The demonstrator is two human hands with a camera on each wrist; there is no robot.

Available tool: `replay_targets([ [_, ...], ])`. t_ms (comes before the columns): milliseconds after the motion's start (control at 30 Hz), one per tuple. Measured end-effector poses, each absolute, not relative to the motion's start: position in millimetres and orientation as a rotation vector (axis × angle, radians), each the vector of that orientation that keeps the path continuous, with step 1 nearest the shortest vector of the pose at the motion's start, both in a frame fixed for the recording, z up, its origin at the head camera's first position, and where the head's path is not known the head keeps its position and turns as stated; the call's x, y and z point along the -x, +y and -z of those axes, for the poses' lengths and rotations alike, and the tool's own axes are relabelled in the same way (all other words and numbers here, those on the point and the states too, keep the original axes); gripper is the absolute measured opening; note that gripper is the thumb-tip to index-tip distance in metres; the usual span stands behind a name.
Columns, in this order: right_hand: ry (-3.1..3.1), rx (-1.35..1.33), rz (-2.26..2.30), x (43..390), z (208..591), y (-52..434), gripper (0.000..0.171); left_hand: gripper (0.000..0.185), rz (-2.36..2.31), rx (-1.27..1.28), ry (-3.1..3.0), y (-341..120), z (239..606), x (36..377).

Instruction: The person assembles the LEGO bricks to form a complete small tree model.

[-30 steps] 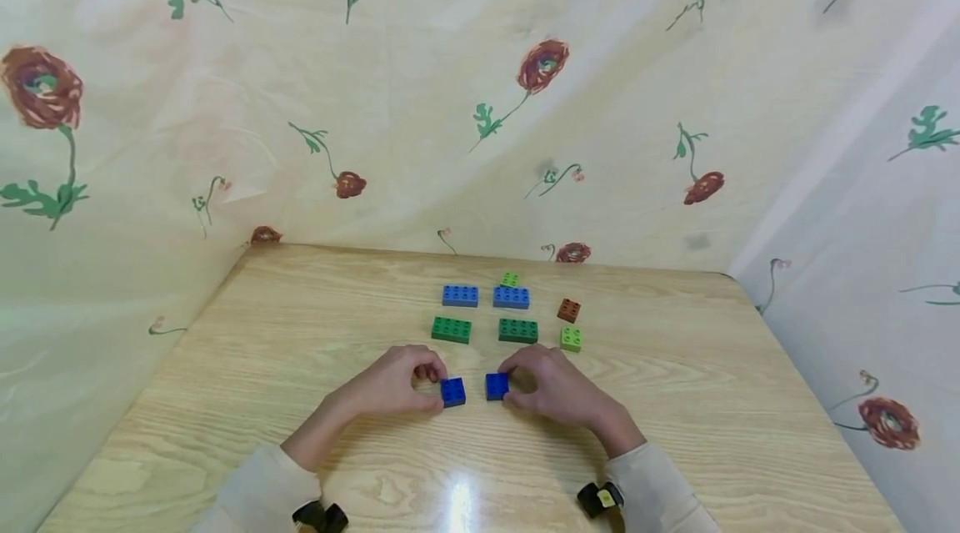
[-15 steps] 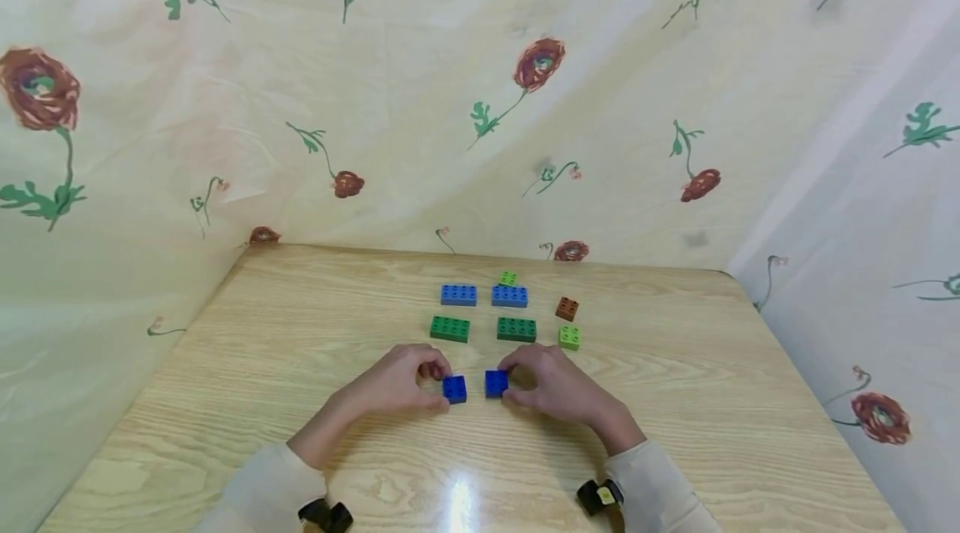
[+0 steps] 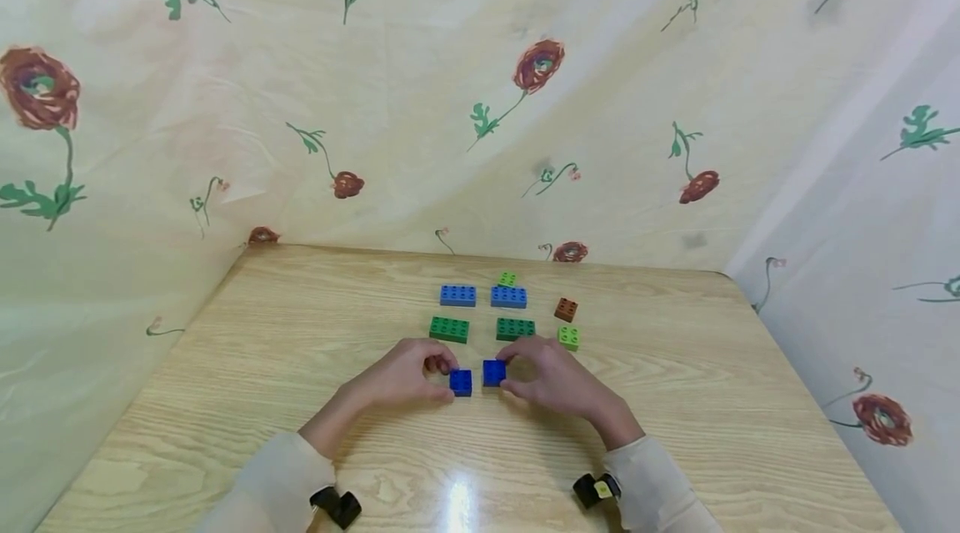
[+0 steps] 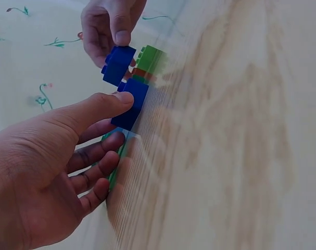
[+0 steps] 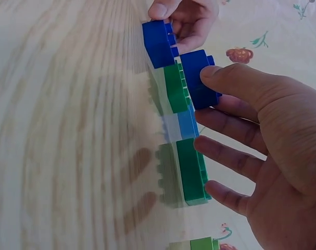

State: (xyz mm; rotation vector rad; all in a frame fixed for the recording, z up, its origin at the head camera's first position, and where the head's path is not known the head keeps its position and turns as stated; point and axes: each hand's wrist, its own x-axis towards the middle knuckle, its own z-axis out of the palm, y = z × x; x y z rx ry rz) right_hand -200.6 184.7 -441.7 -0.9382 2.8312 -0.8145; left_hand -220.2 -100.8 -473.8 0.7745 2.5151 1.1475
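My left hand (image 3: 402, 374) pinches a small dark blue toy brick (image 3: 461, 383) between thumb and fingers, at or close to the tabletop. A matching dark blue brick (image 3: 494, 373) is pinched by my right hand (image 3: 553, 377); the right wrist view shows this right-hand brick (image 5: 195, 79) raised off the table. A narrow gap separates the two bricks in the head view. Studs face up on both. In the left wrist view, my left thumb presses the side of the left-hand brick (image 4: 130, 107).
Behind the hands lie two green bricks (image 3: 449, 329), two lighter blue bricks (image 3: 458, 295), a brown brick (image 3: 566, 309) and a lime brick (image 3: 568, 338). Another lime brick (image 3: 507, 279) touches the right lighter blue one. Flowered cloth (image 3: 420, 99) encloses the wooden table (image 3: 262, 349) at back and sides.
The left hand has moved its dark blue brick right and slightly away from me. My right hand has lifted its brick from the table. The gap between them has narrowed.
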Motion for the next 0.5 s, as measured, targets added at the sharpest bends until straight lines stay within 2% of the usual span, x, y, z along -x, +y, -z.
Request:
replay_targets([
  [500,2.810,0.962,0.885,204.3,446.0,172.7,0.032,0.032,-1.149,-0.790,2.533,-92.7,472.3,225.2],
])
